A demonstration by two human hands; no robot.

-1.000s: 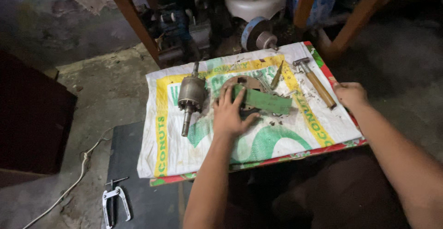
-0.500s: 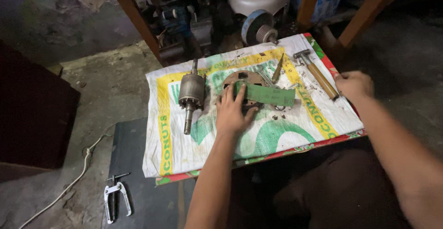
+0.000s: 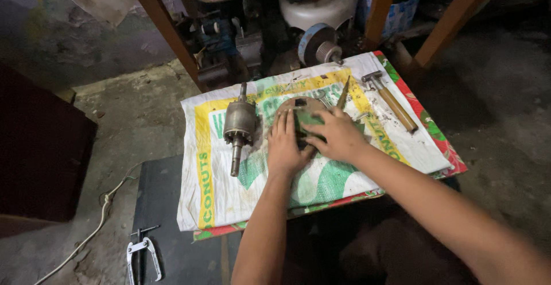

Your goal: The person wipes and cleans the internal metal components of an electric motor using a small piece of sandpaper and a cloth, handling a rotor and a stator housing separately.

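Puller: a small metal gear puller [image 3: 143,255] lies on a dark board on the floor, near and to the left of the woven sack
Cord: a pale cord [image 3: 94,222] runs over the floor, further left of the sack
Sack: a white woven sack [image 3: 229,187] with yellow, green and red print is spread flat and carries all the parts
Left hand [image 3: 286,146]: fingers spread, palm pressed flat on the green housing at the middle of the sack
Right hand [image 3: 336,137]: laid over the same housing from the right, fingers curled on its top edge, touching the left hand
Green housing [image 3: 305,118]: a flat green metal part at the sack's middle, mostly hidden under both hands
Armature [image 3: 239,125]: a grey motor armature with its shaft lies on the sack, just left of the left hand
Hammer [image 3: 392,98]: wooden handle, metal head, on the sack's right part
Beyond the sack: wooden legs and dark machine parts [image 3: 310,21]
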